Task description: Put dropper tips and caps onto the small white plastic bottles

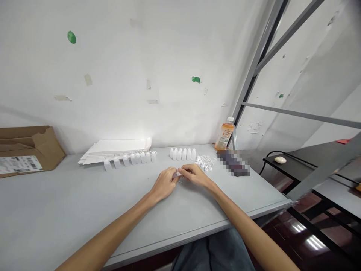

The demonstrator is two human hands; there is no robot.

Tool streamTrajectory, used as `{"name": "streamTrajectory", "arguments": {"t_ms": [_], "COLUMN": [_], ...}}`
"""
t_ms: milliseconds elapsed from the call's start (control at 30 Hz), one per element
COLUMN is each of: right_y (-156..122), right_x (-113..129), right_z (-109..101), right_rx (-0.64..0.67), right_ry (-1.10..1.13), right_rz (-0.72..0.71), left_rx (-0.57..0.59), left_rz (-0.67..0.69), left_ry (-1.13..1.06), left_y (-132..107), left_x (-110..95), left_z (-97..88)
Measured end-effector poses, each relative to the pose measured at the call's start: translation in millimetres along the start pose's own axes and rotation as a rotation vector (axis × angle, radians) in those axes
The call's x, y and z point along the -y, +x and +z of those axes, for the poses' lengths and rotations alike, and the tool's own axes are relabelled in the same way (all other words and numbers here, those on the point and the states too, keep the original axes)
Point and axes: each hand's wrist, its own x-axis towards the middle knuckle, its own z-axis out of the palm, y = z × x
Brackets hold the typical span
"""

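arms (107, 231) reach over the gray counter (84, 210). left hand (164, 184) and right hand (196, 175) pinch a tiny white plastic piece (177, 174) between them. it looks light, stiff and slippery, best held by its edges. small white bottles (182, 154) stand farther off.

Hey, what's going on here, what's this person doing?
A person is seated at a gray table. Their left hand and right hand are held together, pinching a small white piece. Just ahead stand rows of small white plastic bottles, with a heap of small white parts nearby.
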Motion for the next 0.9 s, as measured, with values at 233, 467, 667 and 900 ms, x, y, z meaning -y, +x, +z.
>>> {"name": "streamTrajectory", "arguments": {"t_ms": [233,467,667,900], "right_y": [-0.4,-0.4,-0.7,-0.9], "right_x": [2.9,1.8,4.5,2.2], "right_z": [-1.5,-0.9,-2.1,-0.8], "right_rx": [0.016,0.011,0.046,0.037], "right_ry": [0.095,0.034,0.118,0.076], "right_rz": [0.009,0.005,0.029,0.015], "left_rx": [-0.004,0.024,0.039,0.060], "left_rz": [-0.022,-0.022,-0.061,-0.045], "left_ry": [0.046,0.014,-0.003,-0.054], "left_y": [-0.3,-0.5,-1.5,-1.0], "left_x": [-0.2,-5.6,-8.0,-8.0], "left_z": [0.5,-3.4,-4.7,-4.3]}}
